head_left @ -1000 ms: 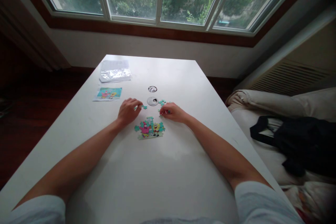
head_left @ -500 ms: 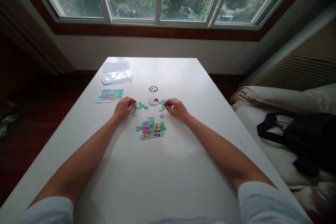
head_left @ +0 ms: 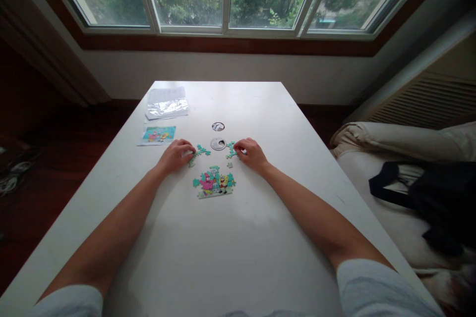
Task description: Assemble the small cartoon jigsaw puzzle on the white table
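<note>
A glossy white table [head_left: 238, 247] stands before you, below a white-framed window [head_left: 225, 29]. Your left hand [head_left: 174, 156] has its fingers partly curled beside a cluster of small teal jigsaw pieces [head_left: 202, 150]; your right hand [head_left: 253, 154], similarly bent, is at a second teal cluster [head_left: 229, 149]. I cannot tell whether either pinches a piece. Nearer you, between your forearms, lies the partly assembled cartoon jigsaw [head_left: 214, 185]. Beyond your hands rests a round silver-grey disc [head_left: 216, 144]; farther left are a colourful printed picture sheet [head_left: 159, 134] and a shiny clear plastic packet [head_left: 168, 106].
</note>
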A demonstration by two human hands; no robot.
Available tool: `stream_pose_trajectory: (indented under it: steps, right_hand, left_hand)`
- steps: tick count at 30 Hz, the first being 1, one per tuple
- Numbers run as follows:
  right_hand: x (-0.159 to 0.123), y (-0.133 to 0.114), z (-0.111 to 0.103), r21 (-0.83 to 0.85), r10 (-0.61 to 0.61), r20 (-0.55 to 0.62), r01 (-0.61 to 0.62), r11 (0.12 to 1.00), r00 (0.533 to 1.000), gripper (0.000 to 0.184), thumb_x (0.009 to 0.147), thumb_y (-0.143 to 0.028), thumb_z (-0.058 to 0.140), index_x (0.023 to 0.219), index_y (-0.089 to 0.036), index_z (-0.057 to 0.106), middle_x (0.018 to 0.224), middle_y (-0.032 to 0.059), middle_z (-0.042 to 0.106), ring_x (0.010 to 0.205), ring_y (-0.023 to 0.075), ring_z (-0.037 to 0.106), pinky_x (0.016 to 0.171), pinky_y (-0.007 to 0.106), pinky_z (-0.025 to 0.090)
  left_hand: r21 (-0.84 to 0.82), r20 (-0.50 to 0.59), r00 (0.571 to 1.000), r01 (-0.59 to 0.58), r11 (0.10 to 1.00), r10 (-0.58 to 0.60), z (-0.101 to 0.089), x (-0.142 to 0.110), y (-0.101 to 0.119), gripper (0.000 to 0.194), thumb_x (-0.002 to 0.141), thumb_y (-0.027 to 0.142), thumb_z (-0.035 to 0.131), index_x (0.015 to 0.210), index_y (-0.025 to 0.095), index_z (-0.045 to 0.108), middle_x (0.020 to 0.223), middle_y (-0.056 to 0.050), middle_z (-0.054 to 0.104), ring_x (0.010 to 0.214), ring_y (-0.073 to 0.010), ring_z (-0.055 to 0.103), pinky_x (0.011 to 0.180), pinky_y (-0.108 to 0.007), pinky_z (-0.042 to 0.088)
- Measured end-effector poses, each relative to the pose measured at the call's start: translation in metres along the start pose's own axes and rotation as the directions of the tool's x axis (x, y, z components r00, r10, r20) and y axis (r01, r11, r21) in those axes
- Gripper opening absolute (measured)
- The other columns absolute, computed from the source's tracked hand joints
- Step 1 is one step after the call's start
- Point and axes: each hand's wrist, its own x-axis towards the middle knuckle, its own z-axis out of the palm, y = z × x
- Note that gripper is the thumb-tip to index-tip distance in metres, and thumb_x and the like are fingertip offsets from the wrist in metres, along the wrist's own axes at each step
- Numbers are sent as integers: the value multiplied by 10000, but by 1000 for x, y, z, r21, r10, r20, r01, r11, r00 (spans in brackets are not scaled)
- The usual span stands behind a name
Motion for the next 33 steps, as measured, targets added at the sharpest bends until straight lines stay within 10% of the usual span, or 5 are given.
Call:
stream_pose_trajectory:
  steps: [33]
  right_hand:
    - [1,0,4,25,-20,13,20,999,1000,98,913,-199,609,895,-214,704,871,46,717,844,211,581,838,364,447]
  left_hand:
    - [-173,12,999,-47,984,49,1,3,3,137,852,341,667,875,225,736,1130,-59,730,1074,-231,605,985,-391,470]
